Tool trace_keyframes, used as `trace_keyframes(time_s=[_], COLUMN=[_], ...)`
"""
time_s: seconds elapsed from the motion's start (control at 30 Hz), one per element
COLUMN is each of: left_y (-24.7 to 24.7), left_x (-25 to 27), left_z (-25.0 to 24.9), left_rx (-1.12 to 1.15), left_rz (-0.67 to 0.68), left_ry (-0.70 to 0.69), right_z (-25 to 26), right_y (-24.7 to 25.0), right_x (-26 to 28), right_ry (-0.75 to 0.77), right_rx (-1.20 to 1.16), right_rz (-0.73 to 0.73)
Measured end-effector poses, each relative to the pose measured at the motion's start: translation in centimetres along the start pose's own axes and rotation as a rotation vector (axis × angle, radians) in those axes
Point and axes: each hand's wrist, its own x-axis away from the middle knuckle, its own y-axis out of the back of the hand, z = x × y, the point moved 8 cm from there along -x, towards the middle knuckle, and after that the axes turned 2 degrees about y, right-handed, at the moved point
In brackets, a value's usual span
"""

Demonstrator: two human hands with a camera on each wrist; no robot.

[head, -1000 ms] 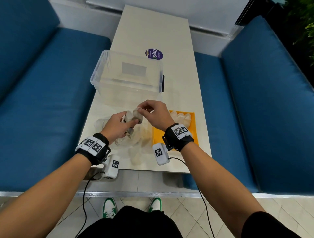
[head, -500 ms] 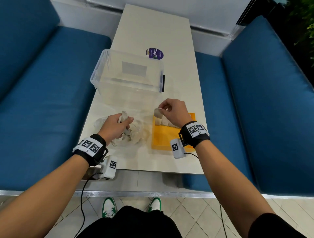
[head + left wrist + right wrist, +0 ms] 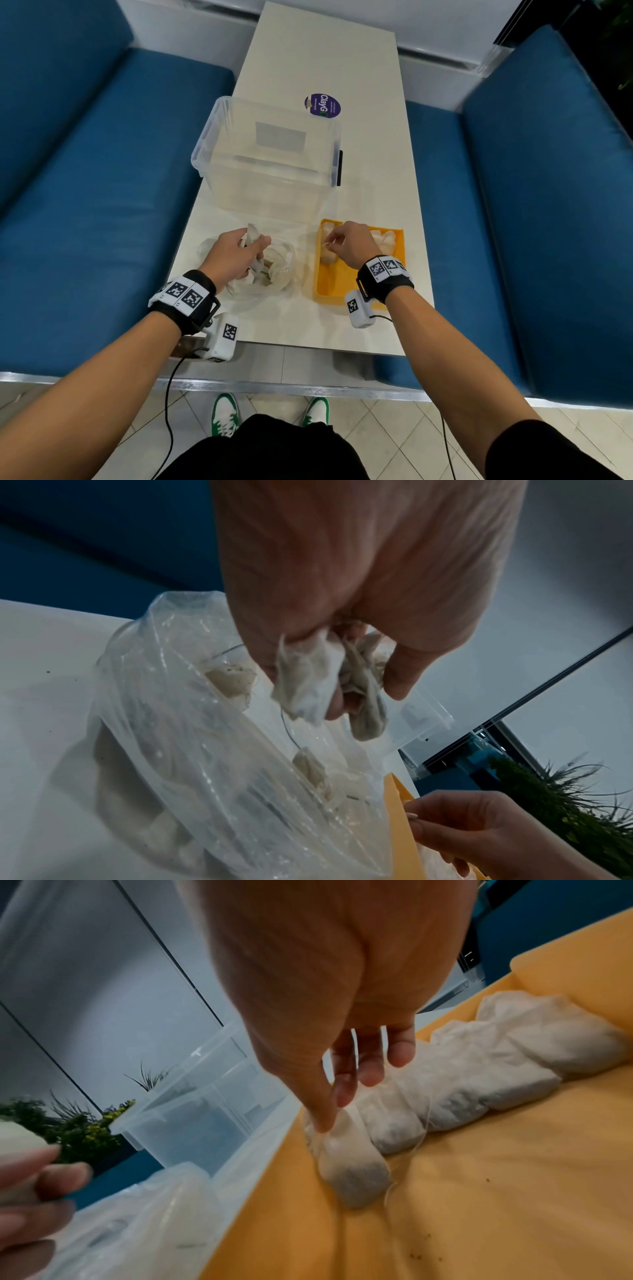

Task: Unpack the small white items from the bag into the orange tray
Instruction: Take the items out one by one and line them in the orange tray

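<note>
A clear plastic bag (image 3: 274, 277) with several small white sachets inside lies on the table, left of the orange tray (image 3: 337, 286). My left hand (image 3: 255, 250) hovers over the bag's mouth and grips a few white sachets (image 3: 308, 688) in curled fingers. My right hand (image 3: 329, 241) is inside the tray, where thumb and forefinger pinch the top of one white sachet (image 3: 352, 1167) that rests on the tray floor (image 3: 514, 1191). A row of several sachets (image 3: 479, 1088) lies along the tray's far wall.
An empty clear plastic bin (image 3: 270, 157) stands just behind the bag and tray. A round purple sticker (image 3: 322, 105) lies on the table beyond it. Blue sofa cushions (image 3: 85, 192) flank the narrow table on both sides.
My right hand carried one sachet from my left hand over to the tray and lowered it onto the tray floor. My left hand sank toward the bag, still gripping its sachets.
</note>
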Motion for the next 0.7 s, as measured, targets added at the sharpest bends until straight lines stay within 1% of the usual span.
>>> trace_keyframes(time_s=[0.37, 0.53, 0.7], left_y=[0.6, 0.5, 0.4], left_x=[0.0, 0.1, 0.4], left_z=[0.2, 0.1, -0.2], left_rx=[-0.014, -0.021, 0.008], left_rz=[-0.015, -0.006, 0.017], left_ry=[0.019, 0.023, 0.046], right_z=[-1.2, -1.3, -1.2], right_y=[-0.2, -0.2, 0.2], right_x=[-1.1, -1.0, -0.8], right_ry=[-0.094, -0.118, -0.107], right_rx=[-0.079, -0.095, -0.100], right_rz=[-0.117, -0.106, -0.121])
